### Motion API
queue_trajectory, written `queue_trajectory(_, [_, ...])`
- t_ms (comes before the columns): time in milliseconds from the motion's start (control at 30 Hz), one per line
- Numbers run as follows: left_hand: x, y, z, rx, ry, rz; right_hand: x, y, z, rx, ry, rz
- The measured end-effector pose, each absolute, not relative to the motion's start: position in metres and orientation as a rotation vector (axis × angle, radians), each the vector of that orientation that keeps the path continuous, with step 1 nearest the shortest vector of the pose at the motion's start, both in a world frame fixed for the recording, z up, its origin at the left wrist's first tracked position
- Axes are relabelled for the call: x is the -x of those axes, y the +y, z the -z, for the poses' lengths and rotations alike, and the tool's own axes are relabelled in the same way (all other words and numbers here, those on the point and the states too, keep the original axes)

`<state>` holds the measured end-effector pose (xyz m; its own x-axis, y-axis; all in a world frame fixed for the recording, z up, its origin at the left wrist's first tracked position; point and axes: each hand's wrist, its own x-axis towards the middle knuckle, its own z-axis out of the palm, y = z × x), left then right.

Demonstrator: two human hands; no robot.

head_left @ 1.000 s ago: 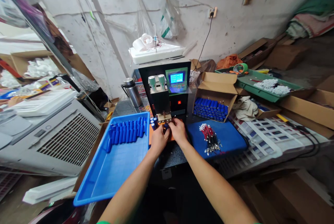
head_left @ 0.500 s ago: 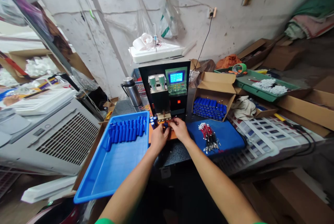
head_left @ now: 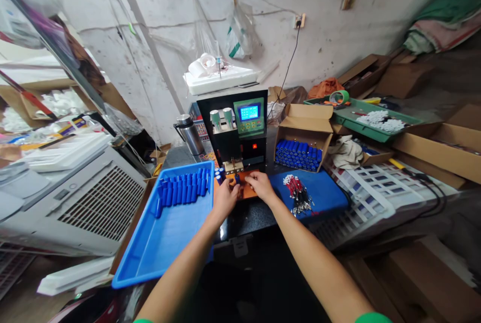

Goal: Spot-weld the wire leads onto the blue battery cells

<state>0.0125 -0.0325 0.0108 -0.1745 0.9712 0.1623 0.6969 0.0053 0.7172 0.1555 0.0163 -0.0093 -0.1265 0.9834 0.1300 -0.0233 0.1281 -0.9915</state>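
My left hand (head_left: pixel 225 198) closes its thumb and fingers round a blue battery cell (head_left: pixel 237 178), partly hidden, under the electrodes of a black spot welder (head_left: pixel 232 147). Just right of the cell, my right hand (head_left: pixel 262 186) is closed in a pinch over the orange work plate (head_left: pixel 247 192). Whatever lies between its fingertips is too small to make out. A few blue cells (head_left: pixel 219 178) with pale ends stand beside the electrodes, left of my left hand. Red and black wire leads (head_left: pixel 298 193) with white connectors lie bunched on a blue pad (head_left: pixel 326 192) to the right.
A blue tray (head_left: pixel 165 248) at left holds rows of blue cells (head_left: pixel 184 188). An open cardboard box (head_left: pixel 310 112) of blue cells stands right of the welder. A steel flask (head_left: pixel 191 135) is behind the tray; a green tray (head_left: pixel 353 117) sits at back right.
My right hand has drawn slightly right, away from the cell, widening the gap between my hands. The left hand stays at the cell. The whole view has shifted a little.
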Motion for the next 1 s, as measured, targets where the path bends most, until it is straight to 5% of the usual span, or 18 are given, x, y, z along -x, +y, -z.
queue_trajectory(467, [-0.014,-0.06,-0.02,-1.379,1.575,-0.866,-0.161,0.014,-0.001,0.924,-1.016,-1.501])
queue_trajectory(1000, [-0.017,-0.049,-0.015,-1.716,1.661,-0.969,-0.164,0.007,0.011,0.783,-1.653,-1.247])
